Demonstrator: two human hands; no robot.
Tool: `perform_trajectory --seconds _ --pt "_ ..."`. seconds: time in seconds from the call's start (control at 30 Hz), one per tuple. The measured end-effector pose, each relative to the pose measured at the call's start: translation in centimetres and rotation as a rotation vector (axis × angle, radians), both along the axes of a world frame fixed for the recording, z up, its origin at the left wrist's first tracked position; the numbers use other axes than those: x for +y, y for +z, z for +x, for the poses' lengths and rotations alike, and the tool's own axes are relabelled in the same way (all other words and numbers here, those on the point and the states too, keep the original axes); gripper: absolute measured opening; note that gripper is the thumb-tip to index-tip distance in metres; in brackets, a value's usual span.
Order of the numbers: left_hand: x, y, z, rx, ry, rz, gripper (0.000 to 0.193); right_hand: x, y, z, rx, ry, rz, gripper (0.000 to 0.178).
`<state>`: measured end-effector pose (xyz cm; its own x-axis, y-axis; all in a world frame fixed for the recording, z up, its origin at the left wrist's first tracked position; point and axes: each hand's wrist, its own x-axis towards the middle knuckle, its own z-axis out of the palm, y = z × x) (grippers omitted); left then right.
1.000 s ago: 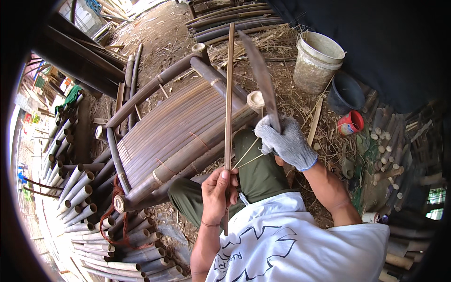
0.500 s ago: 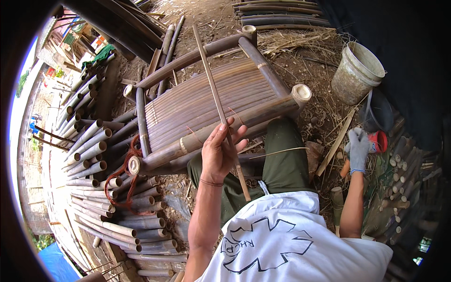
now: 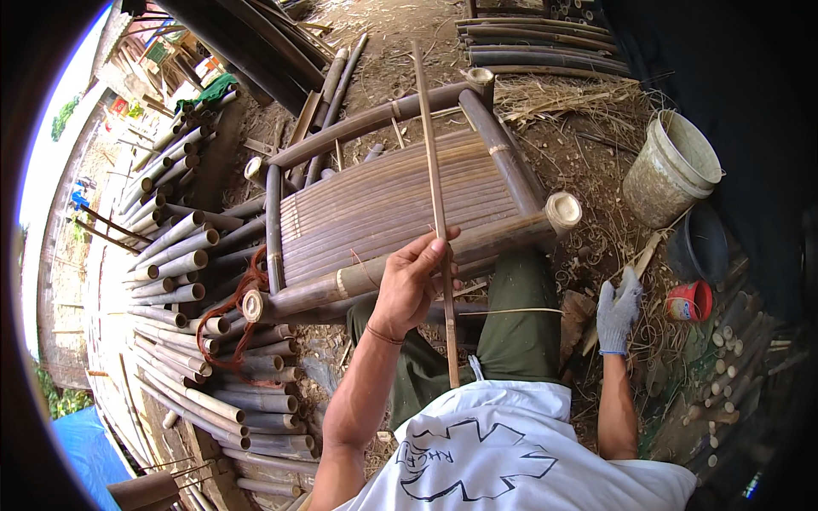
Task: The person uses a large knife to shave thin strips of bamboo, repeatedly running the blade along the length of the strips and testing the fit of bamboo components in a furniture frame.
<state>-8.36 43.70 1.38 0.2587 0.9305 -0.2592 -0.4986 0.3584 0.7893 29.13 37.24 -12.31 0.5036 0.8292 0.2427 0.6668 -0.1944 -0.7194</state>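
My left hand (image 3: 413,277), bare with a cord around the wrist, pinches a long, thin bamboo strip (image 3: 432,162) between thumb and fingers. The strip rises at a slight slant, its lower end near my shirt and its upper end beyond the frame's far rail. Just behind it is a bamboo frame (image 3: 358,279) of thick poles, filled with parallel slats (image 3: 383,200). Its near rail lies by my knees. My right hand (image 3: 619,313), in a grey knit glove, is held out at the right over the ground, thumb and fingers apart, with nothing visible in it.
A red can (image 3: 688,302), a dark bucket (image 3: 699,247) and a dirty white bucket (image 3: 660,175) stand at the right. Stacked bamboo poles (image 3: 183,294) fill the left beside tangled reddish cord (image 3: 243,289). Cut bamboo pieces (image 3: 724,366) lie at lower right.
The strip has swung more upright and shifted right with my left hand. My gloved right hand has come away from the red can, moving left, and its fingers are spread apart.
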Motion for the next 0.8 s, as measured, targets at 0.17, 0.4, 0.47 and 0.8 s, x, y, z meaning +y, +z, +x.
perform_trajectory --seconds 0.17,0.4,0.47,0.8 --pt "4.8 0.9 -3.0 1.058 -0.179 0.601 0.034 7.5 15.4 -6.1 -0.587 0.262 0.424 0.058" --pt "14.6 1.2 -8.2 1.685 -0.039 0.883 0.049 22.3 17.4 -10.3 -0.815 0.732 0.475 0.039" --pt "17.8 -2.8 -13.2 1.719 0.155 0.994 0.05 24.8 15.3 -12.7 -0.647 0.861 0.353 0.031" --pt "22.2 -8.7 -18.3 1.622 0.318 0.654 0.041 30.3 12.4 -20.4 -0.515 0.922 0.25 0.017"
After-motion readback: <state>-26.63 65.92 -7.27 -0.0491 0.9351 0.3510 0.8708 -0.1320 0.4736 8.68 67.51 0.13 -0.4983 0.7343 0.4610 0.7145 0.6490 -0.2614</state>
